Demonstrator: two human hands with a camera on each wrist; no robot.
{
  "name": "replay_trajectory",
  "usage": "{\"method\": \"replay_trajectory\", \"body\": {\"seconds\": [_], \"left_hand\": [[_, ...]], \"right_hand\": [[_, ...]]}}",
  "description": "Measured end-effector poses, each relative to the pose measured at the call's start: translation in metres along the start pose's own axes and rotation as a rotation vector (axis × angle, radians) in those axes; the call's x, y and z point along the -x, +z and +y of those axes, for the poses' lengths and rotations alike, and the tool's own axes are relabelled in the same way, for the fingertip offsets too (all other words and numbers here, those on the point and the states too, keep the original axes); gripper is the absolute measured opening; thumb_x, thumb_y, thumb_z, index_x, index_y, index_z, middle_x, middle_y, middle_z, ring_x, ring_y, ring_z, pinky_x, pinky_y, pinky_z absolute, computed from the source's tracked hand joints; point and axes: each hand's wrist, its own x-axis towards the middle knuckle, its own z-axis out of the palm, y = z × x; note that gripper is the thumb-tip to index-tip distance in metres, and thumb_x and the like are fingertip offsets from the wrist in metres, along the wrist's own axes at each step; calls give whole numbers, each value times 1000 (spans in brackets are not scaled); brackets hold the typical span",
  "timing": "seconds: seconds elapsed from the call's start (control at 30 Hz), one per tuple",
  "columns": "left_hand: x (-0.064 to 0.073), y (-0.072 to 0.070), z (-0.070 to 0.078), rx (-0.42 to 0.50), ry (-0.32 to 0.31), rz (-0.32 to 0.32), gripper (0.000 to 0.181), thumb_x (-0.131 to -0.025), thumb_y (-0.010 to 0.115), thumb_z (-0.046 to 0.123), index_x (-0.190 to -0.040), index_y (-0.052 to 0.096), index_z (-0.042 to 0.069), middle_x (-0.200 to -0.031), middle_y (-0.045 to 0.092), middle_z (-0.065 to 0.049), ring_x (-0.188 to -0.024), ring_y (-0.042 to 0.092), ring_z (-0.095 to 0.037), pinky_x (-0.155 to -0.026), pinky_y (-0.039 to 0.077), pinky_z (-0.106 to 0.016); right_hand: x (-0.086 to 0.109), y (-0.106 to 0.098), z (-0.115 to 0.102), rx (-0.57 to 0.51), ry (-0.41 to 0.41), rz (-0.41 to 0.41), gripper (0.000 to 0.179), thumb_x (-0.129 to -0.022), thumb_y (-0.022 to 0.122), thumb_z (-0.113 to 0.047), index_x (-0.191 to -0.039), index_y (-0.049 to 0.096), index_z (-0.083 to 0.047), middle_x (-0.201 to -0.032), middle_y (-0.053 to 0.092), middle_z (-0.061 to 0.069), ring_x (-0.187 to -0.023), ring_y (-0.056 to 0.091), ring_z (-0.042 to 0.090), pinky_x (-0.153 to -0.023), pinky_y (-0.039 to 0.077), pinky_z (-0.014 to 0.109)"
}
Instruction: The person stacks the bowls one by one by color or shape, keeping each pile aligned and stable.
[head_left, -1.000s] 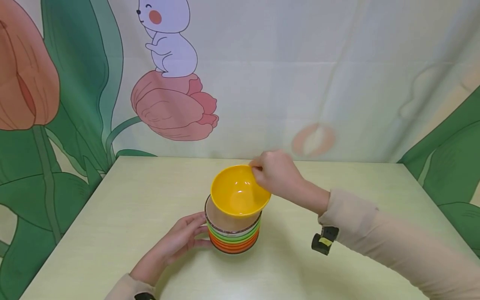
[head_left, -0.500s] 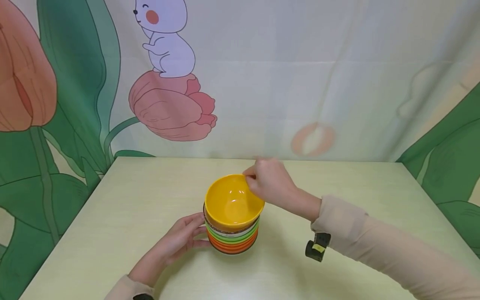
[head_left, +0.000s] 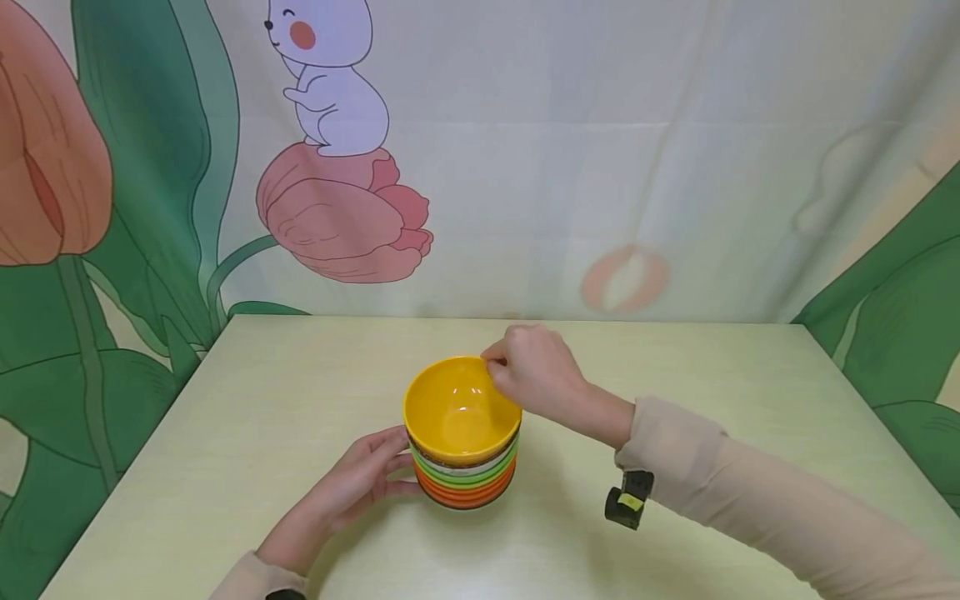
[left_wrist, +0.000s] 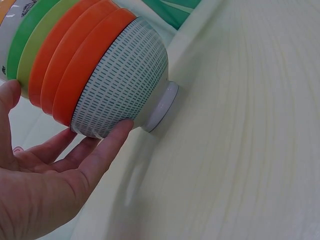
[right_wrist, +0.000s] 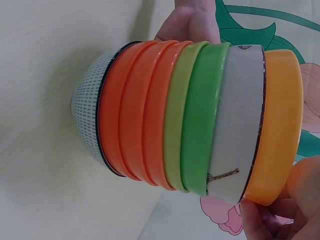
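Note:
A tall stack of nested bowls stands on the table. At its foot is a white bowl with small teal dashes (left_wrist: 125, 75). Above that come several orange bowls (right_wrist: 132, 112), a light green one (right_wrist: 176, 120), a green one (right_wrist: 205, 120) and a white bowl with a dark rim (right_wrist: 235, 110). The yellow bowl (head_left: 461, 417) sits uppermost, its lower part inside the white one. My right hand (head_left: 536, 371) pinches the yellow rim at the far right. Against the stack's left side my left hand (head_left: 358, 482) rests with extended fingers, thumb near the green rims.
The pale wooden table (head_left: 300, 375) extends on both sides of the stack. Behind it hangs a cloth backdrop (head_left: 510, 167) printed with tulips and a white animal. A small black camera (head_left: 628, 502) is strapped at the right wrist.
My right hand has brought the yellow bowl down and left onto the stack, where it now covers the white bowl's opening. The left hand stays at the stack's side.

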Motion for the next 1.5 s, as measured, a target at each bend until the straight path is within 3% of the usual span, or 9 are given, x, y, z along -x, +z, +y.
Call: {"method": "replay_trajectory", "body": {"seconds": [0.43, 1.07, 1.5], "left_hand": [[-1, 1, 0, -4, 0, 7, 64, -95, 47, 41, -138, 34, -4, -123, 55, -6, -108, 57, -19, -89, 50, -47], [-3, 1, 2, -18, 2, 4, 65, -95, 46, 41, -138, 33, -5, -124, 55, -8, -107, 57, -19, -89, 50, -46], [-1, 0, 0, -51, -10, 29, 67, -94, 46, 43, -138, 32, -6, -129, 52, -11, -107, 57, -17, -93, 49, -43]], "right_hand": [[0, 2, 0, 48, -4, 10, 20, -84, 57, -7, -89, 76, -11, -78, 68, 4, -57, 51, 12, -43, 38, 15], [4, 6, 3, 34, 12, 28, 16, -84, 61, -12, -93, 75, -10, -74, 63, 3, -57, 48, 11, -45, 40, 14], [10, 8, 7, -90, 80, 31, 21, -91, 56, -24, -98, 73, -13, -83, 66, -1, -64, 55, 10, -52, 46, 14]]}}
